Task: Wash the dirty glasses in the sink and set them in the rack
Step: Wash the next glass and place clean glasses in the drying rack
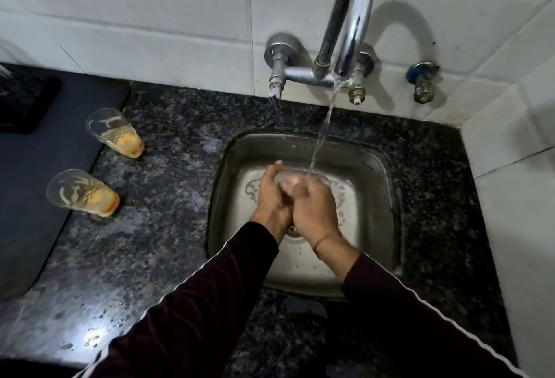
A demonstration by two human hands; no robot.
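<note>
Over the steel sink both my hands hold one clear glass under the running water. My left hand wraps the glass from the left. My right hand grips it from the right, with fingers that seem to reach inside. The stream from the tap falls onto the glass rim. Two dirty glasses with orange residue stand on the counter to the left, one further back and one nearer. No rack is clearly visible.
The sink is set in a dark speckled granite counter, wet in places. A dark mat lies along the left edge with a black object at its back. White tiled walls close the back and right. A small valve sticks out right of the tap.
</note>
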